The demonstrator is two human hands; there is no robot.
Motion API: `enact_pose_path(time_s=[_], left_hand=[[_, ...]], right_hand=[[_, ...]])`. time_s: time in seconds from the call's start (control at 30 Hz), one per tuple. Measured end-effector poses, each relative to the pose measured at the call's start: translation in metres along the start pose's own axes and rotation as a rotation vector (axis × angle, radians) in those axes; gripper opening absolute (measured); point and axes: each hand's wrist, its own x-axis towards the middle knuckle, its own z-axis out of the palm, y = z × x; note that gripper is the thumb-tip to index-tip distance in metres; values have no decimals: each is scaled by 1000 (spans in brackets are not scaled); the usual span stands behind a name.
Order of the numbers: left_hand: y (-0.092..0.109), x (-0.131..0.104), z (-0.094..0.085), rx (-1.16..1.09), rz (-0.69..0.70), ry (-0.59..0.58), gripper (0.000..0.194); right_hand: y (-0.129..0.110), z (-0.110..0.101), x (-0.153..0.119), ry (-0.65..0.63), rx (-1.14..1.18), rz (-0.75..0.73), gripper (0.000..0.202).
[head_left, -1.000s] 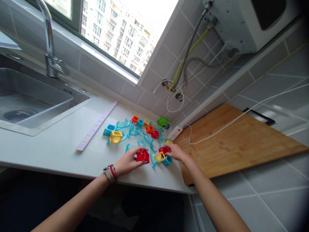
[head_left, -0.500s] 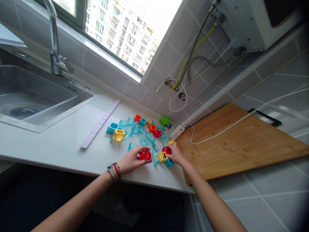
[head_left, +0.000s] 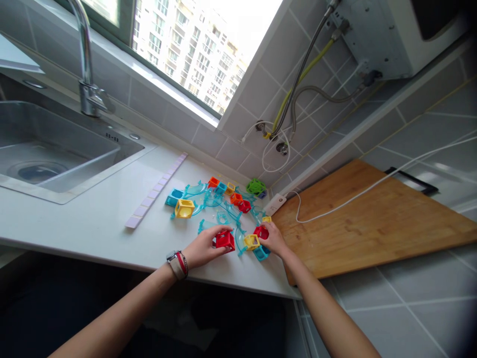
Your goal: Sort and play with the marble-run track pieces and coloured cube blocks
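Observation:
My left hand (head_left: 205,245) grips a red hollow cube block (head_left: 225,240) between thumb and fingers, near the counter's front. To the right, my right hand (head_left: 273,238) has its fingers closed on a second red cube block (head_left: 261,232). A yellow cube block (head_left: 252,242) and a blue cube block (head_left: 262,252) sit just beside that hand, and another yellow block (head_left: 267,219) shows behind it. Between my hands lies a curved clear-blue track piece (head_left: 240,239). Beyond are several more track pieces (head_left: 214,198) and coloured cubes, among them a yellow one (head_left: 184,209) at the left.
A wooden board (head_left: 357,223) lies at the right, with a white power strip (head_left: 276,204) and cable by its corner. A pale purple strip (head_left: 156,191) rests on the white counter (head_left: 93,219). At the left are a sink (head_left: 70,191) and a tap (head_left: 87,94). A green openwork piece (head_left: 255,186) stands by the wall.
My right hand has shifted slightly to the right with the red block, which shows a little more apart from the yellow one. My left hand stays nearly still.

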Motion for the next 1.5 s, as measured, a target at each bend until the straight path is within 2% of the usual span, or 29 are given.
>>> enact_pose_path(time_s=[0.4, 0.67, 0.93, 1.17, 1.37, 1.5], left_hand=[[-1, 0, 0, 40, 8, -4, 50], [1, 0, 0, 31, 2, 1, 51], [1, 0, 0, 14, 3, 1, 50], [4, 0, -1, -2, -8, 6, 51], [4, 0, 0, -29, -29, -11, 55], [4, 0, -1, -18, -16, -9, 54]], right_hand=[[-7, -1, -4, 87, -13, 29, 39], [-10, 3, -5, 209, 44, 137, 57], [-4, -3, -4, 374, 290, 282, 50], [-20, -10, -7, 490, 581, 309, 57], [-37, -28, -6, 481, 669, 266, 57], [-40, -26, -4, 472, 713, 303, 51]])
